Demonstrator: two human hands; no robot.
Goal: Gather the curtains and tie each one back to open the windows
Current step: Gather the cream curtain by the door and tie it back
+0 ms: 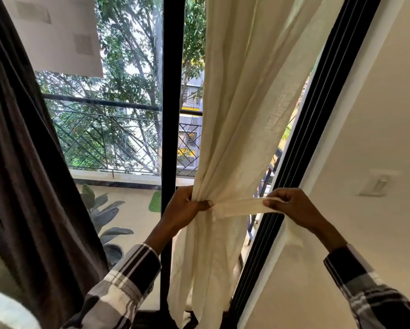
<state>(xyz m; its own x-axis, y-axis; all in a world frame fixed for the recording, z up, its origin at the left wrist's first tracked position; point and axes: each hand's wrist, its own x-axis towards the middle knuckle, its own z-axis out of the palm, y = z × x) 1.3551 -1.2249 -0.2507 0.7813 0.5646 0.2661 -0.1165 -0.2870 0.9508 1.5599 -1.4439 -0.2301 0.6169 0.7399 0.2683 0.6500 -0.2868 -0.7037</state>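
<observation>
Nearest the camera are two plaid sleeves [125, 279], reaching up toward the window. The left hand [187, 205] grips the cream curtain [242, 103], bunched into a narrow waist against the black window frame [173, 91]. The right hand [292, 205] pinches the end of a cream tie-back band [239, 206] between thumb and fingers. The band runs nearly level from the bunch rightward, toward the wall [377, 115]. The right hand is the one placed to carry it around the gather. A dark brown curtain [16, 150] hangs at left, apparently untied.
</observation>
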